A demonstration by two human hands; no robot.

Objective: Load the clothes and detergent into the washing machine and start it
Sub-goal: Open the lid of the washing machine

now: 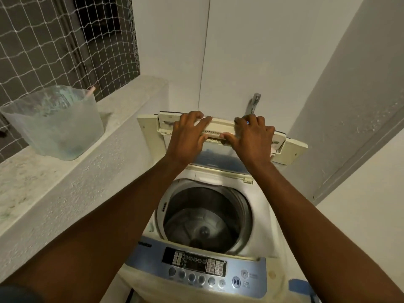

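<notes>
We have just 1 view, worn on the head, looking forward and steeply down from close above the washing machine. Its control panel sits at our near edge, the raised lid far, a ledge left, a wall right.

- The washing machine, a white top-loader with a blue-trimmed front, is filling the lower centre of the frame.
- Its lid is standing folded up at the centre of the frame, the cream underside facing the camera, with a blue-tinted pane showing in the lower panel.
- The drum is lying open and looking bare (dark metal walls, a round hub at the bottom).
- The control panel is running along the bottom edge of the frame, showing a dark display, a row of round buttons and a play/pause button toward the right.
</notes>
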